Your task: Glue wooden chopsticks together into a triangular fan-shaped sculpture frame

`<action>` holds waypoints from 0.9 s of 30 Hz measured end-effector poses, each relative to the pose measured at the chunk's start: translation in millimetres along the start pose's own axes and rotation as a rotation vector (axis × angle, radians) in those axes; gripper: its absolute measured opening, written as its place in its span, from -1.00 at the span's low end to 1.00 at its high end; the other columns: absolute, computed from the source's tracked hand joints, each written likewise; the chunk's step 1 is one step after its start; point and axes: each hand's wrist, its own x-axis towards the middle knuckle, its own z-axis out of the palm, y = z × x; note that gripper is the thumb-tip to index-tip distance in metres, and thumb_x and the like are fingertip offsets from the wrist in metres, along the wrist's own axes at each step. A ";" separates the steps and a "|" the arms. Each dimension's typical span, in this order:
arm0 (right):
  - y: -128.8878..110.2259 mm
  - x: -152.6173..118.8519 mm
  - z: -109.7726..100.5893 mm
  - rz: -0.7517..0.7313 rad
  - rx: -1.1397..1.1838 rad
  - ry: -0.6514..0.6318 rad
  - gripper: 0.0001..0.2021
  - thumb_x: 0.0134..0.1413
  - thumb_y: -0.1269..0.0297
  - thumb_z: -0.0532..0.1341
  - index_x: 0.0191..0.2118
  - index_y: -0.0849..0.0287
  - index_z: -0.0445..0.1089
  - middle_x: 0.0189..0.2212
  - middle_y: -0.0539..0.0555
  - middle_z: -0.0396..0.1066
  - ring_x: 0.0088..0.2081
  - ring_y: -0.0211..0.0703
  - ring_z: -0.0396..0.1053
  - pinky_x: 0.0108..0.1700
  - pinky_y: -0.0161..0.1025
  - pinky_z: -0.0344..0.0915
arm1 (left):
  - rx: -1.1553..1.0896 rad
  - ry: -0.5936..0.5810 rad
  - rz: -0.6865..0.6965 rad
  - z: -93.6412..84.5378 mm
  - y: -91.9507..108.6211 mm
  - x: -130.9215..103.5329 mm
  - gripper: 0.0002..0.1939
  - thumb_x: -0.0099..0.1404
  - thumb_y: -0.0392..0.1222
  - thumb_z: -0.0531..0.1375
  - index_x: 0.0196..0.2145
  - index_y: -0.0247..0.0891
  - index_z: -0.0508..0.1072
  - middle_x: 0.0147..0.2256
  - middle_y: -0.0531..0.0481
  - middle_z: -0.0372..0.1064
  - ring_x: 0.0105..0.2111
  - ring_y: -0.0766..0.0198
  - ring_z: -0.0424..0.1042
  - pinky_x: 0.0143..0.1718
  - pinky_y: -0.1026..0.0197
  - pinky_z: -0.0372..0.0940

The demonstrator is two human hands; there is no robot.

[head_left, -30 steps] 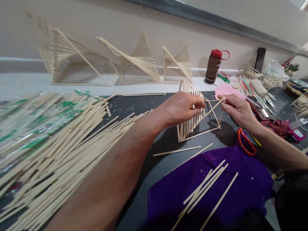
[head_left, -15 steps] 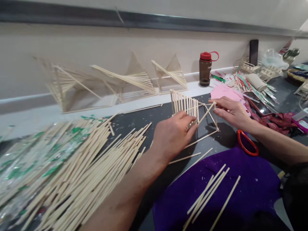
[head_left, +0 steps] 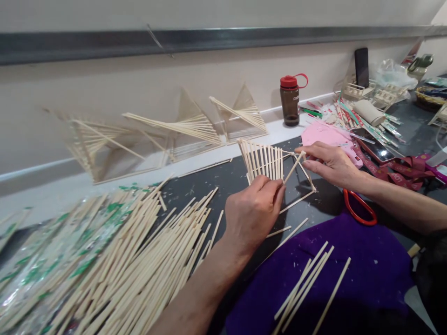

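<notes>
The stick frame (head_left: 261,158) stands on the dark table (head_left: 199,180), near the middle, with a row of thin sticks like a little fence on one side and an open end made of a few bars on the other. The left hand (head_left: 253,209) is at the low front edge of the row, its thumb and first finger pinched together on a slanting bar. The right hand (head_left: 330,163) holds the top corner of the open end, nipped between finger and thumb. Two loose sticks (head_left: 289,237) lie in front of the frame. Close by on the right are a red loop handle (head_left: 363,222) and a pink sheet (head_left: 321,137). Nearer the person is a purple cloth (head_left: 370,274) with some more sticks (head_left: 308,288) on it. On the left lies a big heap of sticks (head_left: 150,260), and beside it are shiny clear bags (head_left: 59,246) with green marks. By the wall are three twisty stick shapes (head_left: 188,130), then a brown bottle (head_left: 290,107) with a red lid. Farther right, a black phone (head_left: 362,67) stands up.
</notes>
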 end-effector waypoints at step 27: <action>-30.2 -8.9 11.7 0.196 0.281 -0.024 -0.73 0.14 0.20 0.23 -0.10 0.25 0.38 -0.47 -0.03 0.44 -0.47 -0.34 0.35 -0.40 -0.33 0.25 | -0.788 -0.338 -0.745 4.5 -58.5 12.6 -0.71 0.12 -0.03 0.21 -0.28 -0.23 0.60 -0.48 0.05 0.53 -0.59 0.30 0.37 -0.59 0.29 0.19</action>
